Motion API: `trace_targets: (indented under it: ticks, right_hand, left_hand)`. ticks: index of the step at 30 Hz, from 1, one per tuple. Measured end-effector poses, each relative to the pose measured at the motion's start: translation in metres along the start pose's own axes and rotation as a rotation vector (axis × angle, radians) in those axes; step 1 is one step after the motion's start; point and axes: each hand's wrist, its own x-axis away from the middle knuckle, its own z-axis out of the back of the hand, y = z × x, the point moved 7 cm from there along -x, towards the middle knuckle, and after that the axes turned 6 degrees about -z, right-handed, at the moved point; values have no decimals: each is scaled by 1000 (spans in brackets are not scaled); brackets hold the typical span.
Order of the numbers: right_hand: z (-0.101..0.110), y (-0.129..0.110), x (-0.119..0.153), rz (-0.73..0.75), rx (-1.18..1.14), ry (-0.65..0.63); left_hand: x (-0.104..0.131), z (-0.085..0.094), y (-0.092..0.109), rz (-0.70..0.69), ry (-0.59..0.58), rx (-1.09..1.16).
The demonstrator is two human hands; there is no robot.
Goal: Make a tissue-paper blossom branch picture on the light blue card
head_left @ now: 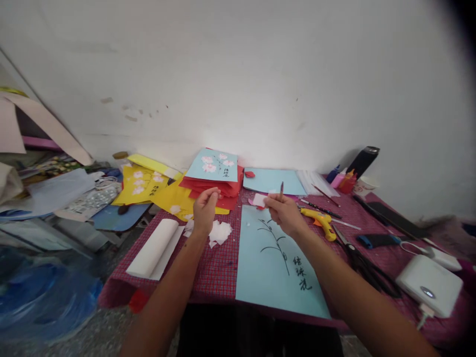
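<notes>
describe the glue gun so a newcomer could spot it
On the checked tablecloth, find the large blue sheet with a drawn branch. Right of it, by the black-handled scissors, lies the glue gun: the only yellow tool there.

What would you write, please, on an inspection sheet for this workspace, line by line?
Surface: red-purple checked cloth.
Job's things: light-blue sheet with drawn branch; white paper pieces beside it.
Clutter: yellow glue gun and scissors at right.
Hands: right hand holds small white paper and slim tool; left hand raised, its hold unclear.
Cables: white cable at white box.
Surroundings: marked pale wall; blue plastic at left.
</notes>
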Motion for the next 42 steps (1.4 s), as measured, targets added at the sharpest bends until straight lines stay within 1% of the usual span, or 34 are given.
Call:
trace_targets:
  ticks: [2,4,6,7,9,11,13,15,17,18,20,22,23,24,25,27,28,31,33,35,36,38,40,42]
  right_hand:
    - [23,4,-2,0,-91,-2]
    - [40,7,-5,13,-156,2]
    - [48,8,-6,20,-191,-18]
    - [49,9,-5,21,-196,-38]
    - [45,9,-2,18,-181,-92]
    - [38,9,2,12,-152,-151]
    - [30,8,7,4,-131,-212]
    - [24,8,11,-7,-127,-275]
    - [21,5,16,-16,-131,-333]
    - [20,3,19,-19,-133,-360]
    - [21,-2,22,-17,-139,-402]
    - [25,-7,24,-10,-155,-412]
    - [28,-9,24,-8,-167,-405]
    - [32,-10,23,-4,-182,-389]
    - [36,-11,21,-1,-198,-370]
    - [41,-11,18,4,-231,-334]
    - [42,-10,17,1,-246,-325]
    - [40,-5,16,-15,-275,-339]
    - [37,-2,16,-26,-273,-357]
    - [36,0,16,-35,-261,-357]
    - [36,1,16,-39,-257,-353]
    - [38,1,16,-38,-255,-341]
    - [41,0,15,-26,-261,-324]
    - [44,0,14,-18,-269,-313]
  left_hand:
    - [-2,5,5,-10,-15,-92]
    - [-3,7,13,-35,-50,-177]
    - [-1,2,21,-54,-123,-252]
    - [2,-4,24,-56,-176,-290]
    - [10,-24,27,-58,-327,-360]
    - [24,-53,28,-72,-539,-397]
    - [39,-83,27,-86,-716,-389]
    - [51,-110,23,-100,-832,-380]
    - [66,-137,17,-89,-992,-324]
    - [71,-147,14,-86,-1021,-311]
    - [76,-160,10,-59,-1035,-301]
    - [79,-165,7,20,-1038,-291]
    - [81,-163,7,68,-1048,-282]
    - [82,-159,10,114,-1044,-273]
    - [81,-152,16,124,-1033,-272]
    - [77,-129,31,135,-1003,-287]
    - [72,-113,38,160,-945,-320]
    - [57,-57,54,256,-822,-417]
    - [45,-21,63,266,-744,-463]
    - [34,8,69,250,-708,-516]
    - [30,20,70,250,-699,-537]
    - [21,41,73,251,-644,-574]
    - [18,56,72,304,-600,-572]
    - [17,66,68,387,-567,-537]
